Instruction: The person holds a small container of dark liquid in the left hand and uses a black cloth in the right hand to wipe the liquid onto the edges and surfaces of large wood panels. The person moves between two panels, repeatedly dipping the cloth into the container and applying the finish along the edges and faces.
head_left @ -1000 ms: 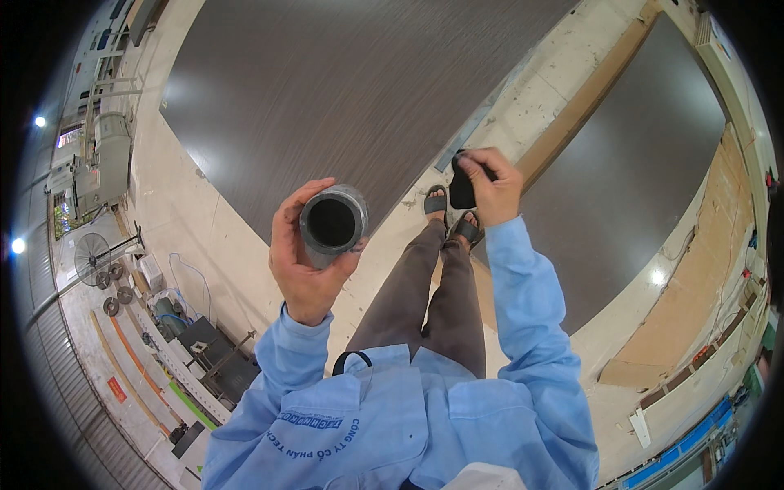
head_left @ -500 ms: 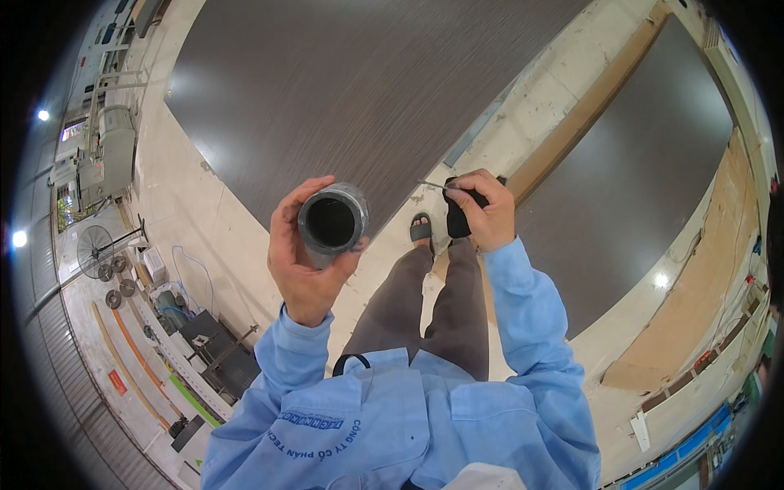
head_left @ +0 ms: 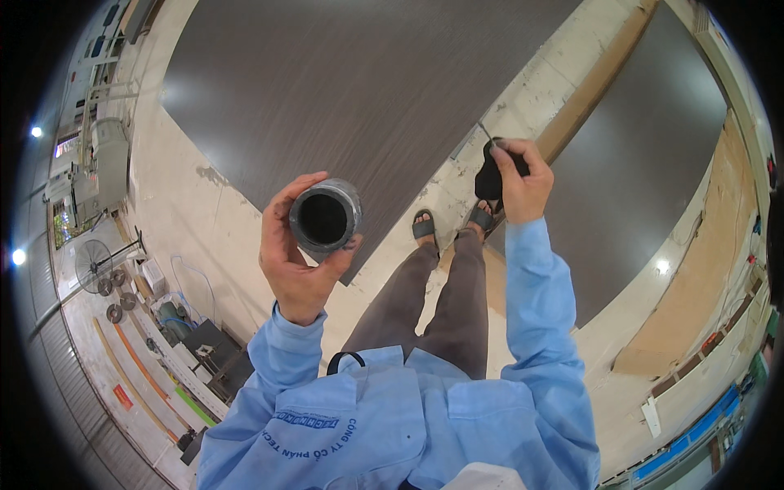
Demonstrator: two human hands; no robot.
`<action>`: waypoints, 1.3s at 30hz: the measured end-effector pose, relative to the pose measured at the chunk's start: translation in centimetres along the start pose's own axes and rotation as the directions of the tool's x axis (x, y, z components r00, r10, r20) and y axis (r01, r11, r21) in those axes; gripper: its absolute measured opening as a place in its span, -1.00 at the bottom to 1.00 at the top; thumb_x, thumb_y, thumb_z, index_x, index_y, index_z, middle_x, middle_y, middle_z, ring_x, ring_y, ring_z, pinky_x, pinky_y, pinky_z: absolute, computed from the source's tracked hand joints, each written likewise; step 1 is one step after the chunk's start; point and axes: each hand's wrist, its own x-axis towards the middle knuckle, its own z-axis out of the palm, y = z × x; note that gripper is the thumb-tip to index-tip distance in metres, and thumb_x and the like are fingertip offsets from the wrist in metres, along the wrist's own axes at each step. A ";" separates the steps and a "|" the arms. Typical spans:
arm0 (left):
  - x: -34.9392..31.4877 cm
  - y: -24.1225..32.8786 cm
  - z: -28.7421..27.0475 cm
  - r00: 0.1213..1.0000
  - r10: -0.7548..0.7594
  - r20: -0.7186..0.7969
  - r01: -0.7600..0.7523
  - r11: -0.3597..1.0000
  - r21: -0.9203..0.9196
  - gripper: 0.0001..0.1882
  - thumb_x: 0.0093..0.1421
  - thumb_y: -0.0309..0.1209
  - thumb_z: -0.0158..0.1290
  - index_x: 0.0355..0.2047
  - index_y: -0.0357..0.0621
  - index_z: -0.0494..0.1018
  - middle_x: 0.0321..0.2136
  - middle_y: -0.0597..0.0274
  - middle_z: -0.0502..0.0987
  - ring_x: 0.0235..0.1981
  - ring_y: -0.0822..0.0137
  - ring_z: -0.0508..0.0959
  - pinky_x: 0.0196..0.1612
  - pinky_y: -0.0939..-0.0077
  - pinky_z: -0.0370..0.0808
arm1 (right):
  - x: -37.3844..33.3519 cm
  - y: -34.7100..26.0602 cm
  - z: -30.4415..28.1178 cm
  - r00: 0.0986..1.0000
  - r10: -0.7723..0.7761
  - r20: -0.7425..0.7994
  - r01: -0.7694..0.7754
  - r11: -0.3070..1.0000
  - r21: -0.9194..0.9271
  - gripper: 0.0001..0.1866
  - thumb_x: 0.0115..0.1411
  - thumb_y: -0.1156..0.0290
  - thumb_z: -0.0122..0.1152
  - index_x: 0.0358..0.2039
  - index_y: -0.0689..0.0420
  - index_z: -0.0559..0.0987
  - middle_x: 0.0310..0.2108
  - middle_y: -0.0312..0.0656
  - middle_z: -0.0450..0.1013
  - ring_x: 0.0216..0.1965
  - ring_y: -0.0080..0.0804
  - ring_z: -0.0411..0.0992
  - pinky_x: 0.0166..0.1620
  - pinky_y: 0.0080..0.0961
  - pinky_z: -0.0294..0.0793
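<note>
My left hand (head_left: 291, 265) is wrapped round a dark grey cylindrical container (head_left: 353, 204), like a cup or pot, its round mouth facing up at me. Its inside is dark, so I cannot make out the contents. Off to the right, my right hand (head_left: 524, 180) pinches a thin stick-like tool (head_left: 485, 131) whose tip points away from me. A black, soft-looking piece (head_left: 487, 176), perhaps a cloth, hangs from the same grip. The right hand is above the floor strip between two dark panels, well apart from the container.
A large dark wood-grain panel (head_left: 343, 90) lies ahead, and a second dark panel (head_left: 645, 180) is at right, with a brown strip (head_left: 600, 94) along its edge. My sandalled feet (head_left: 424, 224) stand between them. A standing fan (head_left: 94, 263) and machinery are at far left.
My right hand has moved right and farther away, carrying the thin tool and black piece, and the tool points more steeply away. My left hand with the container has shifted slightly left.
</note>
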 end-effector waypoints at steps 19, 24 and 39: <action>0.1 -1.5 -2.2 0.989 0.109 0.098 -0.110 0.994 0.007 -0.17 -0.03 -0.50 0.48 0.27 -0.19 0.39 0.23 -0.02 0.52 0.18 0.19 0.59 0.23 0.29 0.61 | -5.0 -0.8 2.1 0.988 -0.047 0.148 0.053 0.998 -0.035 -0.87 0.14 0.58 0.45 -0.26 0.23 0.72 -0.30 -0.17 0.63 -0.22 -0.34 0.61 -0.10 -0.44 0.56; -0.4 -1.7 -2.4 0.993 0.073 0.089 -0.070 0.997 -0.041 -0.17 -0.03 -0.52 0.47 0.27 -0.19 0.39 0.23 -0.02 0.52 0.18 0.19 0.59 0.23 0.29 0.61 | -5.0 -1.1 2.4 0.995 -0.032 -0.091 0.037 0.998 0.046 -0.92 0.21 0.59 0.43 -0.27 0.24 0.70 -0.28 -0.22 0.62 -0.18 -0.41 0.59 -0.06 -0.50 0.53; -0.8 -2.4 -3.7 0.988 0.103 0.118 -0.099 0.994 -0.040 -0.18 -0.01 -0.52 0.47 0.28 -0.19 0.38 0.23 -0.01 0.51 0.18 0.19 0.59 0.22 0.28 0.60 | -6.1 0.5 2.5 0.980 0.114 0.165 -0.097 0.990 -0.104 -0.91 0.24 0.60 0.39 -0.23 0.27 0.71 -0.30 -0.19 0.62 -0.24 -0.43 0.58 -0.12 -0.49 0.55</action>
